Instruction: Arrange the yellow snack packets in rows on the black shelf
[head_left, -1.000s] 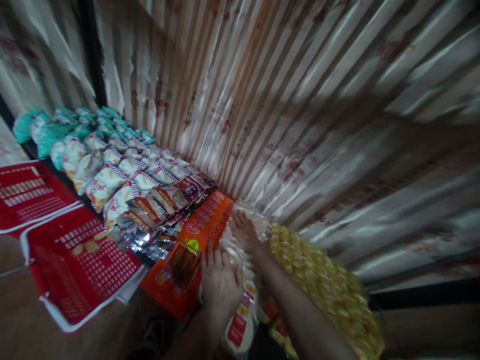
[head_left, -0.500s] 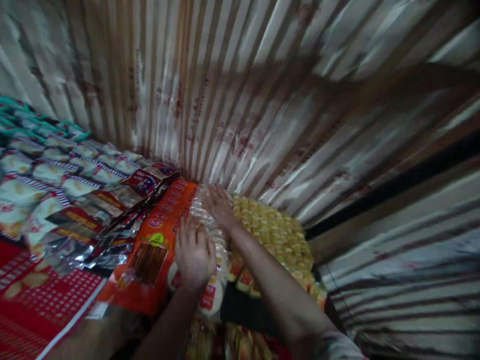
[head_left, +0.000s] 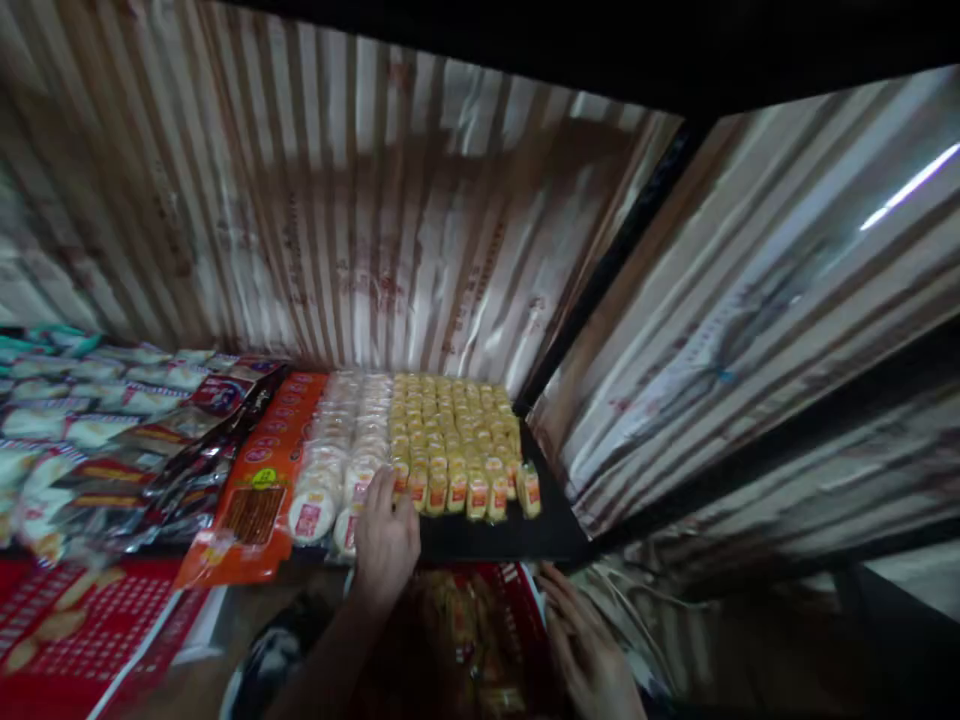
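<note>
My left hand [head_left: 386,550] is at the front of the rows, its fingers stretched forward at the round white packets [head_left: 311,512] and the nearest yellow ones. Whether it touches them is hard to make out. Small yellow packets [head_left: 457,440] with red-orange labels stand in tight rows on the black shelf [head_left: 487,540]. One yellow packet [head_left: 529,492] is at the right end of the front row. Lower right, my right hand [head_left: 589,650] lies with its fingers extended along the right edge of a dark red box [head_left: 517,610]. More wrapped yellow packets [head_left: 461,615] are inside that box.
Left of the white packets lie an orange bag [head_left: 255,500], dark snack bags [head_left: 172,460] and white bags [head_left: 97,425]. A red patterned package [head_left: 82,610] is lower left. Ribbed sheeting [head_left: 360,220] covers the back and right, with a black post [head_left: 600,290] at the corner.
My view has swung to the right and shows more of the shelf's end. My right hand has left the white packets and come down to the box; my left hand has moved to the front of the rows.
</note>
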